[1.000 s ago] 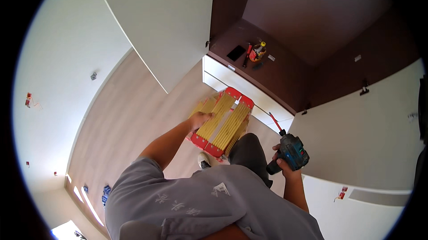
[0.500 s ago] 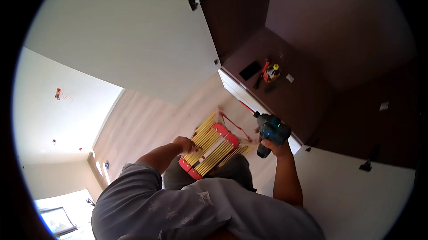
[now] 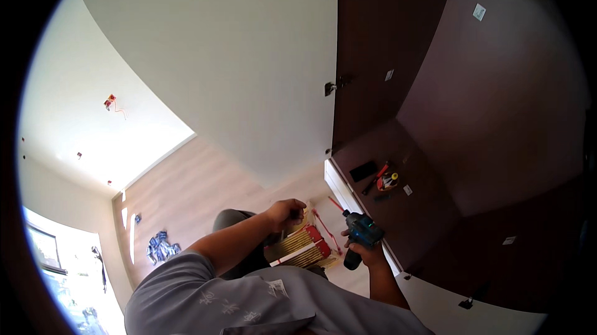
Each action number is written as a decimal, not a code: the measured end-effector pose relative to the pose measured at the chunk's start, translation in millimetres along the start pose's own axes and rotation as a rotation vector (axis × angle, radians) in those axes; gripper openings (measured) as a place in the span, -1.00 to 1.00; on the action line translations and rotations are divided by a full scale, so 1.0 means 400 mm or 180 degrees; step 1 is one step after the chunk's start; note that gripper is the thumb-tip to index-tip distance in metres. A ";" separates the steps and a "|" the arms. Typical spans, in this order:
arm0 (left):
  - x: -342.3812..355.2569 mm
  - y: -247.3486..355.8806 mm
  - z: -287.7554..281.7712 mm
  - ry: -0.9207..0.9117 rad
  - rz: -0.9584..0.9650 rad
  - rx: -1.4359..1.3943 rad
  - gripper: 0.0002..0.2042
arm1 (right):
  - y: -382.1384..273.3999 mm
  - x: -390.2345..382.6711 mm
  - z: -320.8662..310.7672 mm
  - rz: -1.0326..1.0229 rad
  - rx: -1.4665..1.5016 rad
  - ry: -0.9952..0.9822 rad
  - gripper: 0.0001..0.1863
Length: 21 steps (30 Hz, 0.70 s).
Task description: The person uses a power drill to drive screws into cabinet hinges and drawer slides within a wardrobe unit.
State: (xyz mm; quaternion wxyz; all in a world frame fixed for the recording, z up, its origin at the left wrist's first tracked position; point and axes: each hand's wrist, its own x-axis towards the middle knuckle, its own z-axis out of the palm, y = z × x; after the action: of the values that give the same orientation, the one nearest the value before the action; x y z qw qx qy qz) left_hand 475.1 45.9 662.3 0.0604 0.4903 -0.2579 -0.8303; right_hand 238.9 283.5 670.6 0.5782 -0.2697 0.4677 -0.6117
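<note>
My right hand (image 3: 367, 254) grips a dark teal cordless drill (image 3: 364, 230), its long reddish bit pointing up and left toward the cabinet edge. My left hand (image 3: 287, 215) is raised above a stepladder (image 3: 298, 251) with yellow ribbed treads and red ends, just in front of my body. The left fingers are curled together; whatever they may hold is too small to make out. A white cabinet door (image 3: 236, 61) stands swung out at the left, with a black hinge (image 3: 330, 88) on its edge.
On the dark brown cabinet's bottom panel (image 3: 423, 229) lie a black phone (image 3: 363, 171), a red-handled tool (image 3: 377, 177) and a small red-and-yellow container (image 3: 387, 181). Another white door (image 3: 448, 294) spreads at lower right. Crumpled blue cloth (image 3: 161, 248) lies on the wooden floor (image 3: 180, 179).
My left hand has come off the ladder treads and risen forward. The drill has shifted down and left in view. My head has turned, bringing more of the door and cabinet into view.
</note>
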 end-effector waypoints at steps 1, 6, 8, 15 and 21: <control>0.002 -0.007 -0.006 -0.0231 0.0008 -0.0044 -0.81 | 0.000 0.009 0.016 -0.0027 0.0018 -0.0075 -0.29; 0.079 0.008 -0.030 -0.0741 0.0036 -0.0580 -0.83 | -0.046 0.070 0.049 0.0124 -0.0275 -0.0214 -0.29; 0.118 0.059 -0.014 -0.0900 0.0092 -0.0547 -0.85 | -0.091 0.097 0.059 0.0164 -0.0470 -0.0146 -0.29; 0.010 0.257 0.020 -0.0852 -0.0437 -0.0974 -0.91 | -0.300 0.071 0.269 0.0103 -0.1379 0.0030 -0.42; -0.183 0.414 0.160 -0.1022 -0.0677 -0.0439 -0.85 | -0.447 0.016 0.435 0.0564 -0.0621 0.0830 -0.39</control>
State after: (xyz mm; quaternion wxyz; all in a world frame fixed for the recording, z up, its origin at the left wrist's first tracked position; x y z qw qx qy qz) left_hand 433.2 -46.8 824.9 -0.0361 0.3708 -0.1535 -0.9152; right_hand 307.8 213.0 900.0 0.5354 -0.2007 0.6178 -0.5399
